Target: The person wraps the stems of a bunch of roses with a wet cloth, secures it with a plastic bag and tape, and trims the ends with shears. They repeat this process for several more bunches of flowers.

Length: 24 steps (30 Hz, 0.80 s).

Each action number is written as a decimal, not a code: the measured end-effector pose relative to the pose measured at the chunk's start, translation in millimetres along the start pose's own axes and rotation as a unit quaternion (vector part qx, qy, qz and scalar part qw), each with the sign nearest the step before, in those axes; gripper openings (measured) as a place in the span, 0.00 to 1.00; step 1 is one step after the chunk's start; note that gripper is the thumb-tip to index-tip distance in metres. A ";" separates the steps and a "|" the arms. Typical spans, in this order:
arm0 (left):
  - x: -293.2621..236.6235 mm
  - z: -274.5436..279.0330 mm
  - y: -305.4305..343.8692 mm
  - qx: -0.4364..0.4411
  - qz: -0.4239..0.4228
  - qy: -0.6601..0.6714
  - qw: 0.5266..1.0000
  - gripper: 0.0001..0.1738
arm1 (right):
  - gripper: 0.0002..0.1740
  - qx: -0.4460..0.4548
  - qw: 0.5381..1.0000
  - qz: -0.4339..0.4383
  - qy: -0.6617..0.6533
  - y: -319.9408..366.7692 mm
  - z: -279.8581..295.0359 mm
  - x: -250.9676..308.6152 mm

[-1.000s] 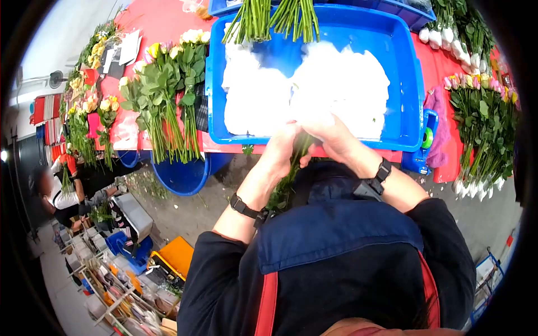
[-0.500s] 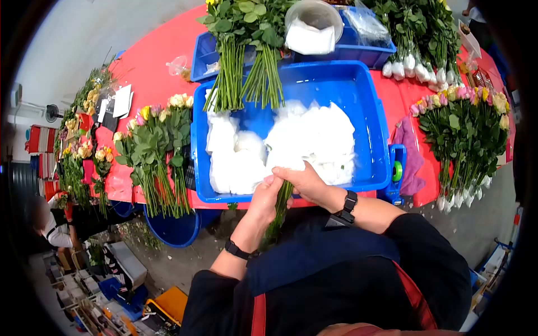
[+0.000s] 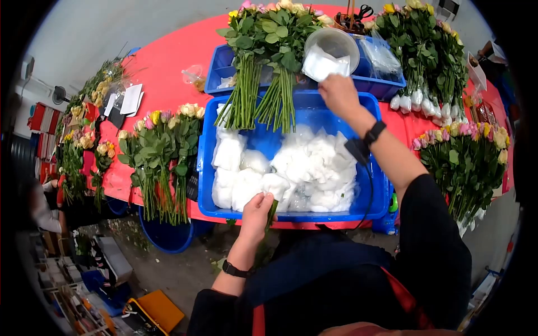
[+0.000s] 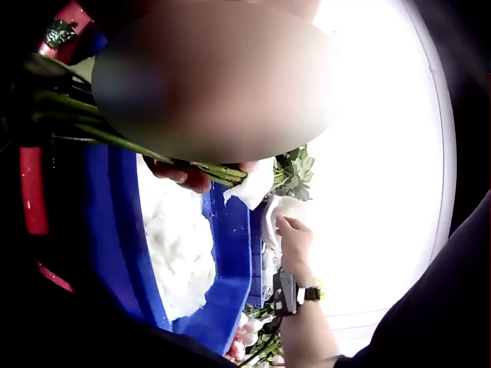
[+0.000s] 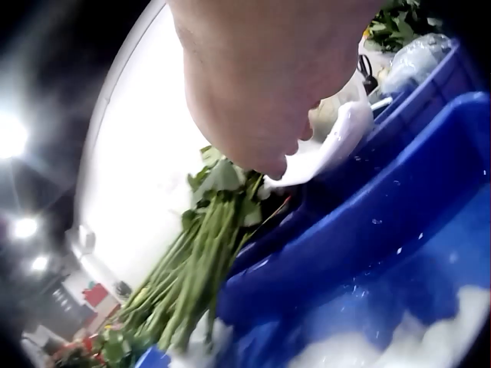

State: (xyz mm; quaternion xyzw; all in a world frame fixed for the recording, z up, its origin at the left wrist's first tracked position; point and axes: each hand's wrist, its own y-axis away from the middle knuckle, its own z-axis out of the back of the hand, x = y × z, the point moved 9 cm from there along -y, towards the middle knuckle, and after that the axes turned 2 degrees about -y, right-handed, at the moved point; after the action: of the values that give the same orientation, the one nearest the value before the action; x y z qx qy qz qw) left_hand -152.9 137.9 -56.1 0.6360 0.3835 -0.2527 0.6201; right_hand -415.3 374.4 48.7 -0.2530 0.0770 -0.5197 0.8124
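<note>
My left hand (image 3: 256,215) grips a bunch of green flower stems (image 4: 115,138) at the front edge of the blue tray (image 3: 208,185). Wet white cotton (image 4: 253,184) covers the stem ends; the flower heads are hidden. Beyond the tray, my right hand (image 3: 341,96) has its fingers curled at a stack of white plastic sheets (image 3: 322,64), pinching the near edge. These sheets lie in a round clear tub (image 3: 348,46). Folded pads and loose wads of wet white cotton (image 3: 314,168) fill much of the tray.
Two rose bunches (image 3: 274,101) lie with stems over the tray's far rim. More roses lie left (image 3: 162,151) and right (image 3: 462,162), and others with white-wrapped ends (image 3: 423,84) at the back right. A blue bucket (image 3: 168,235) stands below the red table (image 3: 174,61). Another person (image 3: 47,207) is at far left.
Both hands were together on the stems and cotton. My right hand has since left them and reached forward to the tub; the left keeps its hold. The head view has tilted up.
</note>
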 end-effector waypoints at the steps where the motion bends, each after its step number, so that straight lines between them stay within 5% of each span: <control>1: 1.0 1.9 0.7 0.004 0.002 -0.013 1.000 0.18 | 0.08 -0.017 0.998 0.000 0.065 -11.6 1.8 -7.0; 2: 1.6 3.0 1.0 0.007 0.004 -0.027 1.000 0.18 | 0.07 -0.021 0.991 0.006 0.128 -16.7 -11.5 -20.4; 4: 1.2 3.7 1.9 0.009 0.007 -0.025 1.000 0.18 | 0.07 0.126 0.974 0.007 0.188 -20.4 -33.9 -34.8; 7: 2.4 10.5 1.1 0.019 0.014 -0.027 0.999 0.18 | 0.09 0.049 0.983 0.070 0.165 -20.3 -18.9 -24.4; 13: -6.2 22.0 6.4 0.031 0.007 -0.019 0.999 0.17 | 0.12 0.161 0.955 -0.134 -0.210 25.8 -8.1 -13.6; 16: -6.5 21.8 8.8 0.038 0.013 -0.006 0.999 0.16 | 0.12 0.195 0.921 -0.101 -0.323 80.8 -13.2 47.2; 22: -0.9 12.1 8.6 0.077 0.010 0.017 0.997 0.17 | 0.13 0.357 0.871 -0.181 -0.283 175.0 -77.1 142.1; 24: 1.8 13.2 9.4 0.089 0.021 0.023 0.996 0.18 | 0.12 0.325 0.834 -0.153 -0.418 174.5 -52.8 181.6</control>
State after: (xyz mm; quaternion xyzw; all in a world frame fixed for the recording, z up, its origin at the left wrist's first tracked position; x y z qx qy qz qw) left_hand -142.3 125.8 -53.3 0.7025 0.3603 -0.2576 0.5571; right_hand -213.9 254.4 -57.4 -0.1759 -0.4831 -0.4772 0.7127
